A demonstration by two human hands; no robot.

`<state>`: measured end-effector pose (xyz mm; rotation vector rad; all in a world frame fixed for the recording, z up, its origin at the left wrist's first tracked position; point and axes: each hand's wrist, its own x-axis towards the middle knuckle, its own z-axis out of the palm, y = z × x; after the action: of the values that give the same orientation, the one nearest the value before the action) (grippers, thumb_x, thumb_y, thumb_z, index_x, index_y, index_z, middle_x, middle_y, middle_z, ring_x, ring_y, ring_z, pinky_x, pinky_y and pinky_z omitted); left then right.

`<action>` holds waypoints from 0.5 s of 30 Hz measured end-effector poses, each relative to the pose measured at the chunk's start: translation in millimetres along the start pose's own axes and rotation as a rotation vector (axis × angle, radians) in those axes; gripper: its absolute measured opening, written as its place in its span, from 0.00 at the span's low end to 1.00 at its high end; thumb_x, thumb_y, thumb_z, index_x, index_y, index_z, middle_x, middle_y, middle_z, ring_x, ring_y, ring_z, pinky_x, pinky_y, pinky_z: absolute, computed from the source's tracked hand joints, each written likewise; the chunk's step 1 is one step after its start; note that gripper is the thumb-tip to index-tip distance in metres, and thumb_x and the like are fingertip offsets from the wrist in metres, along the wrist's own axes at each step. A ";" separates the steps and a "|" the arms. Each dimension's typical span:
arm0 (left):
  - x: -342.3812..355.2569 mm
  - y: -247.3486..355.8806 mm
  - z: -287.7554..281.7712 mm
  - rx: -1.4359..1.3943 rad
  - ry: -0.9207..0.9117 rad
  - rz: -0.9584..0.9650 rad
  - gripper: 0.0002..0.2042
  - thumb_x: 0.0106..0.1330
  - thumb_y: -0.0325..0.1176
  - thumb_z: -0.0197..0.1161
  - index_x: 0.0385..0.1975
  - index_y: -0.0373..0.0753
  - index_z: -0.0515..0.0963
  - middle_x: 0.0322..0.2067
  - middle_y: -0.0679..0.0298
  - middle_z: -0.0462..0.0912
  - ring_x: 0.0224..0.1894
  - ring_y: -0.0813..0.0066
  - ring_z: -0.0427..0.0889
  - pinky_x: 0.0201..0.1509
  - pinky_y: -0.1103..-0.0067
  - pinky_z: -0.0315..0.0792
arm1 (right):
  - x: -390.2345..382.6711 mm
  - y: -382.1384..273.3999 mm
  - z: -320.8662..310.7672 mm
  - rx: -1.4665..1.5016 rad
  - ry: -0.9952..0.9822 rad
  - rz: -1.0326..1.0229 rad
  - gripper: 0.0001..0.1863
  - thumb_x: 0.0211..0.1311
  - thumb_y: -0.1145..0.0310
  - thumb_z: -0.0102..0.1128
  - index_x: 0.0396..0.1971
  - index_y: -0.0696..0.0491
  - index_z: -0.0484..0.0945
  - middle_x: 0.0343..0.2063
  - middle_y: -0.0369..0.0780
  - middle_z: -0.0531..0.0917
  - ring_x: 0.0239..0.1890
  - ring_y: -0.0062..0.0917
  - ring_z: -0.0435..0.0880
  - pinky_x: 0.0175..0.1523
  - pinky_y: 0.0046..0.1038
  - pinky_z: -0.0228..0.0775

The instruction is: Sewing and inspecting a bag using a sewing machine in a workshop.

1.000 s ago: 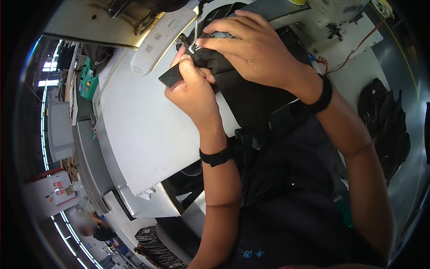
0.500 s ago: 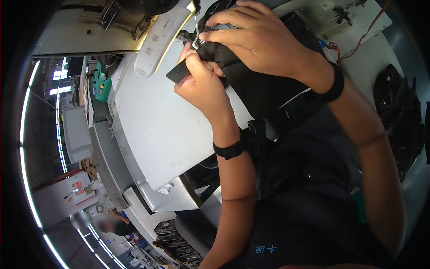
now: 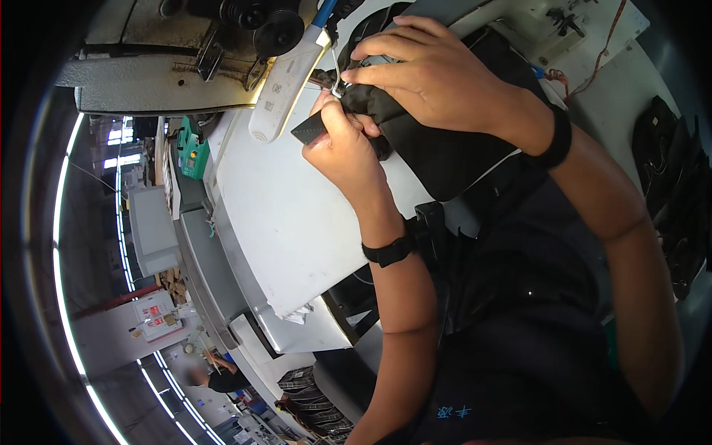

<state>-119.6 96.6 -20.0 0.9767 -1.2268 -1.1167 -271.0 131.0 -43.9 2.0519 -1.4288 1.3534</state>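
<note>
My left hand is closed beside the sewing machine's needle area, with a small, flat dark strip sticking out past the thumb. Its fingertips touch the edge of a black fabric piece, but the exact grip there is hidden. My right hand lies palm down on that fabric with its fingers spread, the tips near a thin metal lever. The sewing machine head, with a pale cover, stands at the upper left, close to my left fingertips.
A white worktable extends below and left of the machine. Dark fabric pieces hang at the far right. A green box stands at the back left, and another person is in the distance.
The whole view has shifted, so the machine and table appear farther right and lower. Both hands keep nearly the same hold and place at the fabric.
</note>
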 end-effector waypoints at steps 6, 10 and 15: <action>-3.0 3.6 -0.2 0.054 -0.001 -0.037 0.18 0.71 0.29 0.53 0.52 0.18 0.76 0.14 0.66 0.69 0.14 0.79 0.71 0.17 0.81 0.66 | 2.5 -1.8 -0.4 0.015 -0.003 0.026 0.16 0.64 0.74 0.54 0.45 0.46 0.88 0.49 0.32 0.83 0.55 0.25 0.81 0.71 0.37 0.57; -1.0 3.7 -0.2 0.060 -0.009 -0.027 0.16 0.72 0.30 0.54 0.49 0.21 0.77 0.13 0.67 0.70 0.14 0.80 0.71 0.16 0.82 0.65 | 1.9 -0.7 -0.8 0.028 -0.004 0.025 0.15 0.65 0.73 0.54 0.45 0.46 0.88 0.49 0.32 0.83 0.55 0.25 0.81 0.71 0.37 0.57; 1.4 2.5 -1.4 0.065 -0.009 -0.019 0.14 0.73 0.30 0.54 0.44 0.22 0.78 0.13 0.67 0.70 0.13 0.80 0.70 0.15 0.82 0.65 | 1.1 0.3 4.3 0.039 -0.016 0.040 0.16 0.65 0.73 0.53 0.46 0.46 0.88 0.49 0.33 0.84 0.56 0.26 0.81 0.72 0.40 0.56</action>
<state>-118.0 95.7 -17.4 1.0352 -1.2699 -1.1031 -269.0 127.3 -45.3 2.0732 -1.4688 1.3948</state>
